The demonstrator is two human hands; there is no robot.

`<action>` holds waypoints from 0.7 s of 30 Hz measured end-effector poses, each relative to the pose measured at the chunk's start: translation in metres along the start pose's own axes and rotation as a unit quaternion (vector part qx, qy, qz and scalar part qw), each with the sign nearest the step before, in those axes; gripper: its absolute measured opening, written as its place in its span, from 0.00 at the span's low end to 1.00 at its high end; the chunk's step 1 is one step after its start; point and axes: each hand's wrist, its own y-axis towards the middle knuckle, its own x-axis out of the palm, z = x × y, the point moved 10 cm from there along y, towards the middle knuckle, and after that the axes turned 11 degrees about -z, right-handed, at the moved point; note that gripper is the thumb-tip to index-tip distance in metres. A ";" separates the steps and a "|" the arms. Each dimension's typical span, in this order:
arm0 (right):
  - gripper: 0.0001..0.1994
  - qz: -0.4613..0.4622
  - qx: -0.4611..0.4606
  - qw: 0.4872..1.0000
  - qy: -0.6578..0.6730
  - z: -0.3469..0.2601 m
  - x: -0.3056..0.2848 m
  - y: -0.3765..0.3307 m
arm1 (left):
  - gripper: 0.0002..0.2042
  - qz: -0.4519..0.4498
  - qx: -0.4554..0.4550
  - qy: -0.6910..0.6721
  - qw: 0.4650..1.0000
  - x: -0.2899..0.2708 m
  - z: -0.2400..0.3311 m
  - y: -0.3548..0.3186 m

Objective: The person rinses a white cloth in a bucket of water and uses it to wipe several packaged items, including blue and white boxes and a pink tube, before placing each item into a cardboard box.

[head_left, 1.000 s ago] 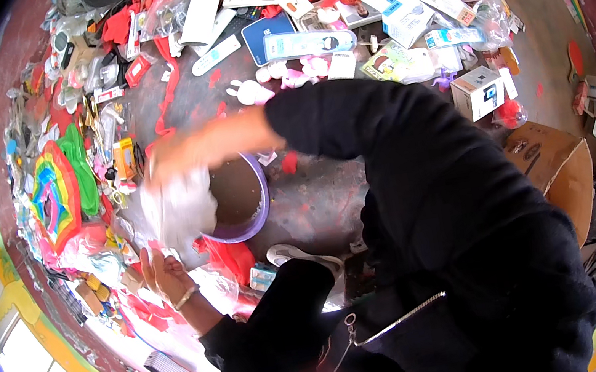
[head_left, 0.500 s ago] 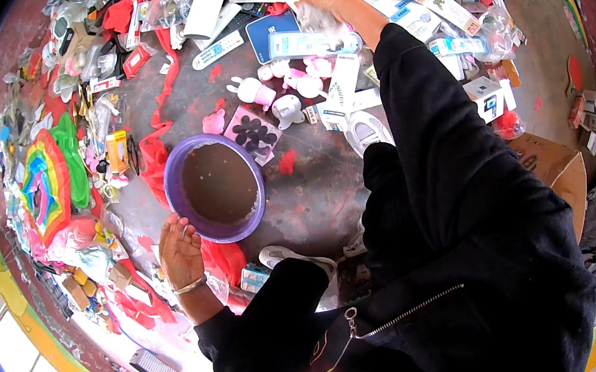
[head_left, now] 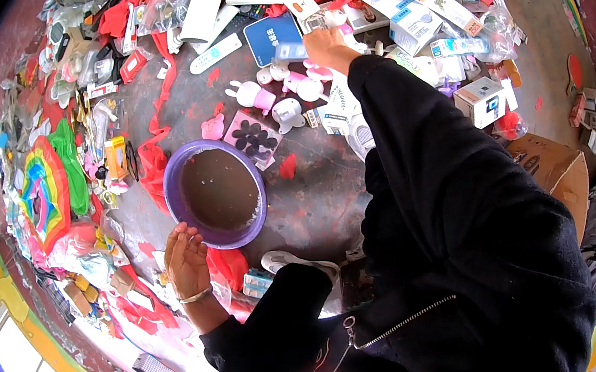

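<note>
At the upper middle of the frame, your right hand [head_left: 329, 46] is over the packed floor, its palm side turned away from the camera. You can't tell whether its fingers are together or apart, or whether they are clamped on anything: the back of the hand covers them. A pale blue packet [head_left: 290, 52] shows just left of that hand, and a pale, see-through thing [head_left: 313, 22] shows just above it; which one the fingers touch is unclear.

For a clean grip here, feel for one edge, pinch only that piece and raise it slowly, since loose neighbours could snag or slide. Keep your wrist high over the pink-and-white toys [head_left: 304, 86] just below.

At the left of the middle, your left hand [head_left: 187, 268] has its fingers lightly bent beside one another, with nothing seen in them, near the lower rim of the purple basin [head_left: 175, 193]. Keep your sleeve off that rim; the basin looks full enough to slop if knocked.

Farther out, the basin's murky brown contents hide its bottom. Your right forearm and sleeve [head_left: 455, 155] cover part of the floor and your right shoe [head_left: 361, 136]. The heap at the upper edge is cut off, and toward the left rim the small pieces blur together.
</note>
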 end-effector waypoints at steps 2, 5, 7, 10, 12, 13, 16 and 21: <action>0.08 -0.017 -0.049 0.998 -0.033 -0.013 0.004 -0.013 | 0.09 -0.005 0.001 0.005 1.000 0.003 0.001 0.001; 0.08 0.058 -0.098 0.988 -0.108 -0.039 -0.011 -0.029 | 0.09 -0.014 -0.002 0.001 1.000 0.005 -0.001 0.005; 0.07 0.151 -0.136 0.972 -0.121 -0.065 -0.027 -0.040 | 0.09 -0.016 -0.002 0.001 1.000 0.005 -0.003 0.005; 0.04 0.335 -0.243 0.903 -0.111 -0.117 -0.064 -0.070 | 0.10 0.021 0.014 0.035 0.999 0.002 0.001 0.002; 0.04 0.361 -0.288 0.882 -0.092 -0.143 -0.079 -0.090 | 0.12 0.104 0.031 0.092 0.990 -0.002 0.008 -0.006; 0.05 0.356 -0.316 0.876 -0.078 -0.161 -0.084 -0.101 | 0.16 0.126 0.053 0.186 0.973 -0.011 0.016 -0.011; 0.07 0.422 -0.376 0.823 -0.049 -0.178 -0.104 -0.133 | 0.25 0.141 0.130 0.408 0.893 0.009 0.042 -0.007; 0.14 0.370 -0.504 0.781 -0.014 -0.215 -0.123 -0.185 | 0.23 0.019 0.020 0.228 0.973 0.027 0.016 -0.006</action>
